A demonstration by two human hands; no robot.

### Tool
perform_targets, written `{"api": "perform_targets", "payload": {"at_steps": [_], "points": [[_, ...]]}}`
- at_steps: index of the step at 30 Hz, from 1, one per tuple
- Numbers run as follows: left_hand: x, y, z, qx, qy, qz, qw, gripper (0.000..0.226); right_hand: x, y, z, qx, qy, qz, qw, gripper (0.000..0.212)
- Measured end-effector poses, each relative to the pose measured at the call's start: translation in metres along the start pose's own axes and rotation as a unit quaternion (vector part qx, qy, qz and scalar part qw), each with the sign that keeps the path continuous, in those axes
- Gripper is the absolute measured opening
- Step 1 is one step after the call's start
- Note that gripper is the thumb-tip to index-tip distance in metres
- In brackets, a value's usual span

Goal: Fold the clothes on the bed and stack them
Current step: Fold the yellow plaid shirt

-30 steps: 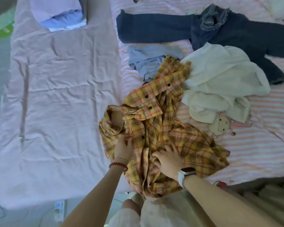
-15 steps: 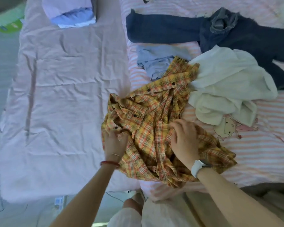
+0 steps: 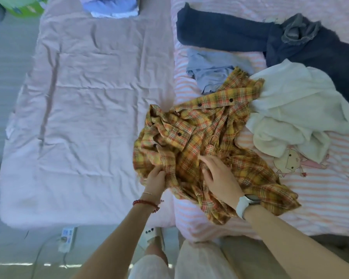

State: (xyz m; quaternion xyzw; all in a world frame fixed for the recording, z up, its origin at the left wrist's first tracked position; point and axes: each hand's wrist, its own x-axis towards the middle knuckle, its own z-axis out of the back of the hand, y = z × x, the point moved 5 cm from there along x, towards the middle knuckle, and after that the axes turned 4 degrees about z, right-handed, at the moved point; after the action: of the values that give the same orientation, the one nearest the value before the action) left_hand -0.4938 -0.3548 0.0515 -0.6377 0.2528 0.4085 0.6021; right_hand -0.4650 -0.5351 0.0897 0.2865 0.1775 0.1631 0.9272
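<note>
While I stand at the foot of the bed, its plain pale-pink quilt (image 3: 85,109) spreads wide on my left and a pink-and-white striped cover (image 3: 320,190) lies on my right, where the loose clothes are. The crumpled yellow-and-orange plaid button shirt (image 3: 206,137) lies straight ahead of me across the seam between the two covers, and both my hands are on its near part. My left hand (image 3: 154,181) has its fingers curled into a bunch of the plaid cloth at the shirt's left edge, gripping it. My right hand (image 3: 223,178) lies on the shirt's middle with fingers fairly straight and spread, pressing the cloth down. I count four unfolded garments: the plaid shirt, one long dark navy pair of trousers (image 3: 250,35) stretched across the far side, one rumpled white top (image 3: 296,109) touching the shirt's right side, and one small grey-blue piece (image 3: 212,67) partly under the shirt's far corner. One folded lilac-and-blue stack (image 3: 111,7) sits at the quilt's far end. A white power strip (image 3: 66,239) lies on the floor below.
</note>
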Motion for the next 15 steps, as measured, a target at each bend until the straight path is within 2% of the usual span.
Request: {"api": "perform_targets", "payload": {"at_steps": [2,5,7,9,11,13,14,15], "points": [[-0.022,-0.038,0.012,-0.067,0.075,-0.025,0.995,0.030,0.017,0.032,0.022,-0.007,-0.033,0.065,0.997,0.049],[-0.063,-0.100,0.035,-0.032,0.153,-0.120,0.980,0.033,0.042,0.093,0.057,-0.071,-0.057,0.181,0.979,0.056],[-0.094,-0.135,0.054,-0.001,0.195,-0.169,0.966,0.033,0.052,0.139,0.079,-0.107,-0.082,0.250,0.959,0.050],[-0.122,-0.167,0.077,0.009,0.216,-0.210,0.954,0.033,0.052,0.186,0.103,-0.122,-0.129,0.290,0.940,0.031],[-0.149,-0.197,0.107,0.009,0.205,-0.261,0.943,0.028,0.047,0.228,0.125,-0.118,-0.166,0.291,0.935,0.018],[-0.178,-0.220,0.135,0.077,0.179,-0.349,0.916,0.012,0.039,0.265,0.142,-0.111,-0.190,0.266,0.939,0.017],[-0.192,-0.230,0.145,0.155,0.150,-0.401,0.890,0.017,0.034,0.283,0.150,-0.114,-0.210,0.258,0.936,0.018],[-0.204,-0.238,0.155,0.233,0.106,-0.451,0.855,0.035,0.028,0.301,0.159,-0.117,-0.240,0.257,0.929,0.019]]}}
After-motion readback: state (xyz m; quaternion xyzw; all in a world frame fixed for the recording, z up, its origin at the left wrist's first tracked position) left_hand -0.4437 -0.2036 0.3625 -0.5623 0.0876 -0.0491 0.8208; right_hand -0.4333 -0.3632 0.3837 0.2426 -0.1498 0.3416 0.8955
